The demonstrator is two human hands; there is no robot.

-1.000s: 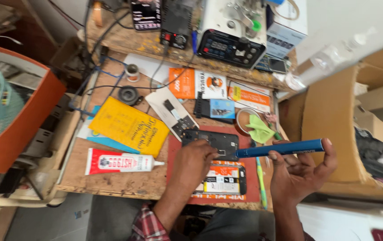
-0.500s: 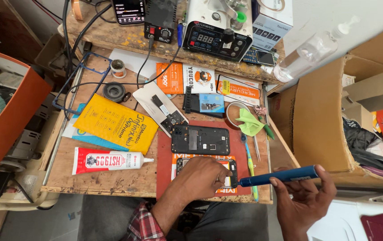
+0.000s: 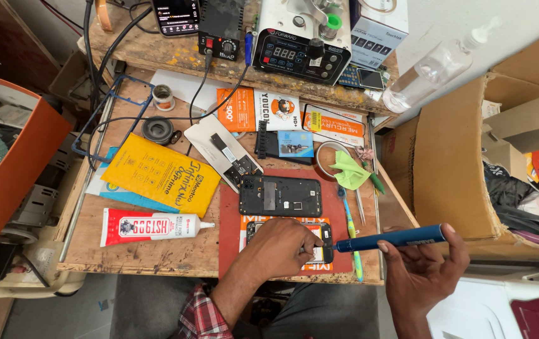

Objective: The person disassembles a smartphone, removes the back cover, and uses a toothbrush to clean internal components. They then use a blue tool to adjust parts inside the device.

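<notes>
Left hand point(image 3: 282, 246) is pressed down on the phone point(image 3: 320, 242) we've got on the red mat point(image 3: 228, 242), fingers curled over it and pinning it flat near the front edge of the bench point(image 3: 125, 257). Right hand point(image 3: 423, 270) is wrapped around the blue driver point(image 3: 389, 239), held almost level with its tip right at the phone's right end. A second phone point(image 3: 280, 196), open with its back off, sits just behind on the same mat, with the glue tube point(image 3: 150, 226) off to the left and tweezers point(image 3: 359, 204) to the right. What worries us: the driver comes in at such a flat angle that the bit could skate off and gouge the board, and our own fingers sit right beside the tip. Any loose screw would probably roll off the front edge too.
</notes>
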